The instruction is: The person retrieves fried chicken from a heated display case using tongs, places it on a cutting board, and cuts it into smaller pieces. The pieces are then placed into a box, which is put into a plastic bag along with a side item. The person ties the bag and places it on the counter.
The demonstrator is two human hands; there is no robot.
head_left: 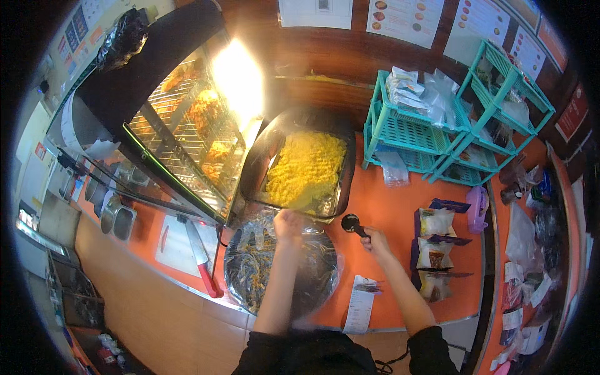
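Note:
In my right hand is the handle of a black scoop, its round bowl pointing left and held over the orange counter. My left hand is closed at the near edge of a rectangular tray; what its fingers hold, if anything, is hidden. Yellow rice is heaped in that tray, with dark plastic around its rim. Beneath my left forearm lies a large round tray covered in crinkled dark plastic, with yellow crumbs on it.
A lit glass warmer with cooked chicken stands at left. Near it, a red-handled knife lies by a white board. To the right are a paper slip, purple-edged food packets and teal racks.

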